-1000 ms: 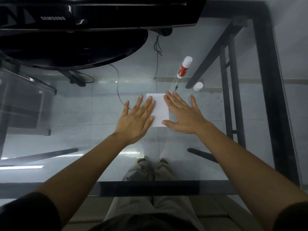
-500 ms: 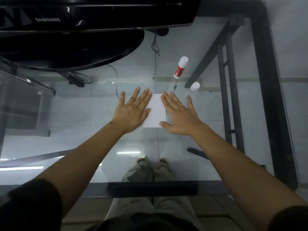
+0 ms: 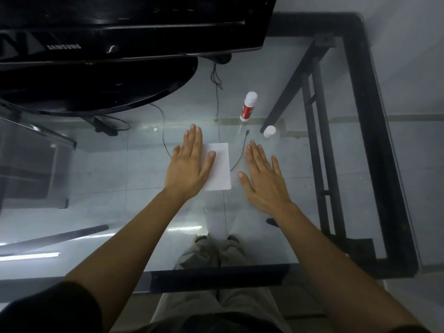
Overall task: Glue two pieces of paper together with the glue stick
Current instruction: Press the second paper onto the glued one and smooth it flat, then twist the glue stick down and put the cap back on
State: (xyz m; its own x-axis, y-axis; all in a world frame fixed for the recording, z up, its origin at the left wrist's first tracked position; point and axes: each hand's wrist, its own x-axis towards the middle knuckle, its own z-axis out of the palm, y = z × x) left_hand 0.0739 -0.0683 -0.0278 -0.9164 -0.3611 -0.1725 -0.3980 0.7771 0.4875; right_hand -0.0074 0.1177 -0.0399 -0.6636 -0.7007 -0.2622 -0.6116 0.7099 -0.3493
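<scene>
A white paper (image 3: 219,168) lies flat on the glass table; I cannot tell whether it is one sheet or two stacked. My left hand (image 3: 189,164) rests flat with fingers straight over the paper's left part, thumb on the sheet. My right hand (image 3: 262,179) lies flat on the glass just right of the paper, apart from it, holding nothing. The glue stick (image 3: 248,106), white with a red label, stands uncapped behind the paper. Its white cap (image 3: 269,131) sits to the right of it.
A black monitor (image 3: 120,27) on its wide stand (image 3: 96,90) fills the back left. A thin black cable (image 3: 240,152) runs between the paper and my right hand. The table's black frame (image 3: 374,140) borders the right side and the near edge (image 3: 216,276).
My right hand has slid off the paper to the right and now rests on bare glass. My left hand has moved further onto the paper, fingers drawn together.
</scene>
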